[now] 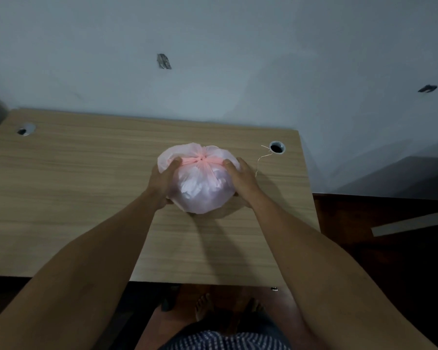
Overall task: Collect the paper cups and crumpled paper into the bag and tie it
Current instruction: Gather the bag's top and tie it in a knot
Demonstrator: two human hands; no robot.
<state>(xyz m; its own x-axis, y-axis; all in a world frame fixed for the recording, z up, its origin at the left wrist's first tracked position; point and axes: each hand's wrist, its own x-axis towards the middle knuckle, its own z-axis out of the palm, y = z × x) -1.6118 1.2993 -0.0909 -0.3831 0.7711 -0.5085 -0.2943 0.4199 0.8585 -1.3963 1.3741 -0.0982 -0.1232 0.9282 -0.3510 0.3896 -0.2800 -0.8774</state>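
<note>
The bag (201, 184) sits mid-desk, full and rounded, white paper showing through the pink film, its neck gathered into a knot (202, 159) on top. The left hand (162, 180) and right hand (240, 176) cup its two sides, each pinching a twisted handle end that runs sideways from the knot, so the pull axis lies left to right. Both hands look equally near. The tie seems nearly finished. The desk (86, 185) has room all round; a cable hole (277, 147) and a thin string (261, 157) lie just right.
</note>
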